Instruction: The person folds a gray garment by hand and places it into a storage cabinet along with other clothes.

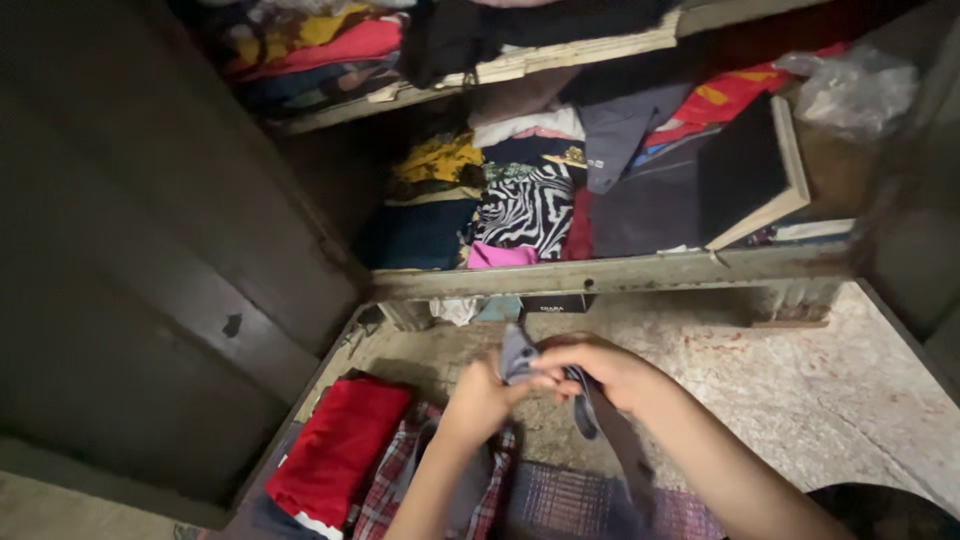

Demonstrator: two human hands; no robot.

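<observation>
Gripping a grey garment in both closed grips, left hand and right hand, its lower end cut off.

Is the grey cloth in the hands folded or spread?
Neither: the grey cloth is bunched between left hand and right hand, one end dangling.

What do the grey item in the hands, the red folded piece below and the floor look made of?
Grey garment: soft woven cloth, matte; it droops limp from both hands. Red folded cloth: thicker fabric, possibly knit; smooth, dull, rounded fold. Floor: speckled stone or concrete, rough and stained.
</observation>
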